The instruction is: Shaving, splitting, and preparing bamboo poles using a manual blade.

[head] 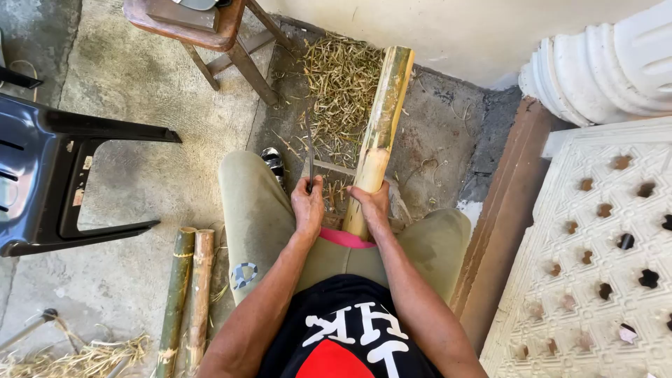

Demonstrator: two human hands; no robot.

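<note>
A thick green bamboo pole (381, 119) slants from between my knees up toward the wall, its near part stripped pale. My right hand (371, 203) is closed around the pole near its lower end. Just to the left of the pole, my left hand (308, 208) grips the handle of a narrow knife (310, 157), whose blade points up and away from me. A pile of thin bamboo shavings (341, 84) lies on the ground behind the pole.
Two shorter bamboo pieces (187, 294) lie on the concrete at my left. A black plastic chair (49, 175) lies tipped at far left, a wooden stool (210, 31) stands at the top. A patterned white slab (602, 252) and a column base (609, 63) fill the right.
</note>
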